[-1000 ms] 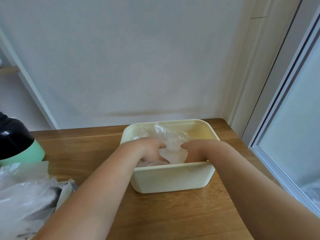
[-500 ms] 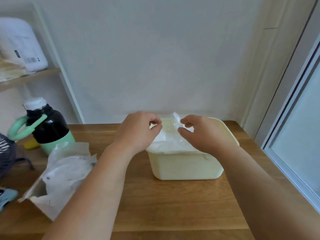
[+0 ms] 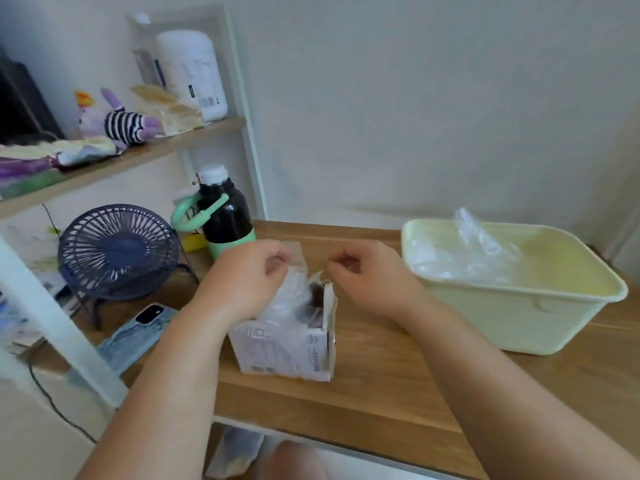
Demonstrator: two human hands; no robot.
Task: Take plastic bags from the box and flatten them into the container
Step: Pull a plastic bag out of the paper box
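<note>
- Works with both hands over the white cardboard box (image 3: 287, 348), torn open at the top and standing at the near middle of the wooden tabletop (image 3: 381, 403).
- Pinches, with the curled fingers of the left hand (image 3: 247, 277), the clear plastic bag (image 3: 294, 289) rising out of the box's open top.
- Appears to pinch the far edge of the same film with the right hand (image 3: 372, 280), thumb against curled fingertips. Hard to confirm, given transparent and blurred film.
- Reads as the take-out step: bag partly drawn up, not yet free of the box, not yet carried across.
- Done so far, judging by the layout: a loose layer of clear bags (image 3: 460, 268) lying in the pale yellow plastic container (image 3: 512, 323), at the right of the tabletop and well apart from the box.
- Not fully flattened there, with one crumpled corner poking above the rim.
- Well short of full, with much of the yellow inner wall bare.
- Left to do: lift this bag clear, carry it right, press it flat onto the layer.
- Probably more rounds after that, with further film seemingly packed in the box; amount impossible to tell.
- Nearby and untouched: black bottle with mint-green handle (image 3: 225, 213), navy desk fan (image 3: 117, 251), phone (image 3: 138, 334).
</note>
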